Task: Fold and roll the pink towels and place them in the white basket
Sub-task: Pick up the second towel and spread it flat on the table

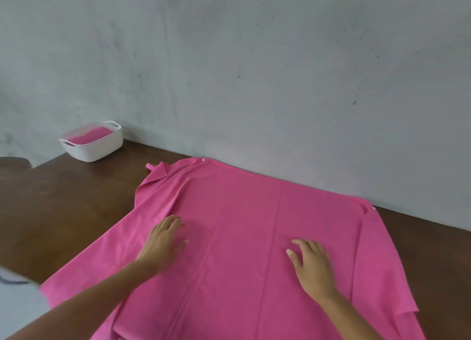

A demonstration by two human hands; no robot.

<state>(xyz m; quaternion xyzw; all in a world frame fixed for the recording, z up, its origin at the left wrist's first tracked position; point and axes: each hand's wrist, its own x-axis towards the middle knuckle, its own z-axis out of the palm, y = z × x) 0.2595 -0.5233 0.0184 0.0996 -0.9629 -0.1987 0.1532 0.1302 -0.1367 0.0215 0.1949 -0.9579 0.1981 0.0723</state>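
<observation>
Both hands were flat on the cloth, nothing gripped. The left hand [163,242] lay palm down with fingers spread and relaxed, pressing the left part of the big bright pink towel [254,225]. The right hand [312,265] did the same further right, fingers straight, just past the long crease down the middle. The towel was spread wide over the dark brown wooden table [63,204], far edge touching the grey concrete wall [280,72], with the far left corner flipped over on itself and the near edge hanging off the table. Way off at the far left corner sat the small white woven plastic basket [94,148], with pink fabric [89,135] inside.
</observation>
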